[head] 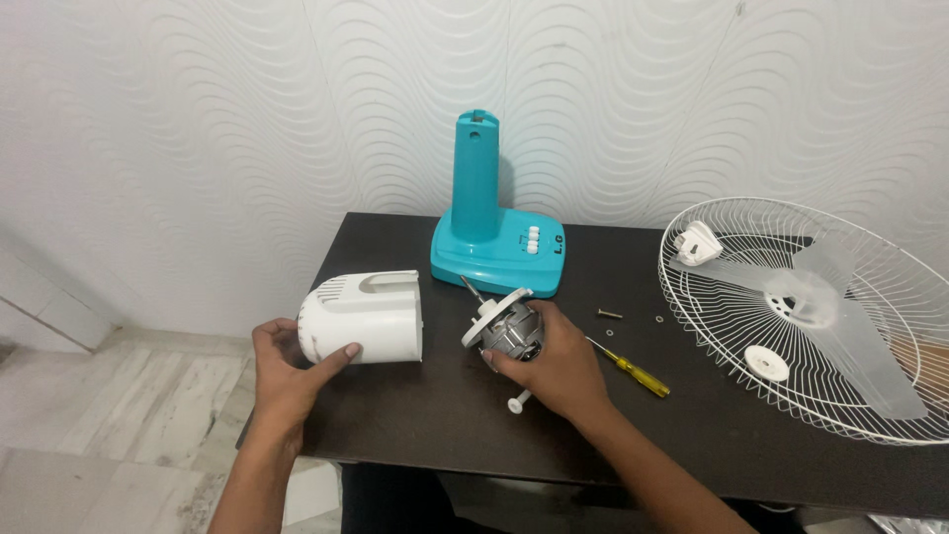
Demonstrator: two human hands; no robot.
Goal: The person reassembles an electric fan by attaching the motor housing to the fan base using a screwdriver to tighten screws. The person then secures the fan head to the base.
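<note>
My left hand (284, 368) grips a white plastic motor cover (364, 317), which lies on its side at the left edge of the dark table (445, 415). My right hand (559, 361) is closed around a grey metal fan motor (509, 331) with a white front plate and a thin shaft pointing up-left. A small white knob (518, 401) pokes out below that hand. The two hands are about a hand's width apart.
A teal fan base with upright column (489, 237) stands behind the motor. A yellow-handled screwdriver (633, 371), a screw (610, 313) and a washer (659, 319) lie to the right. A white wire guard (870, 396) holding a translucent blade (830, 307) overhangs the right edge.
</note>
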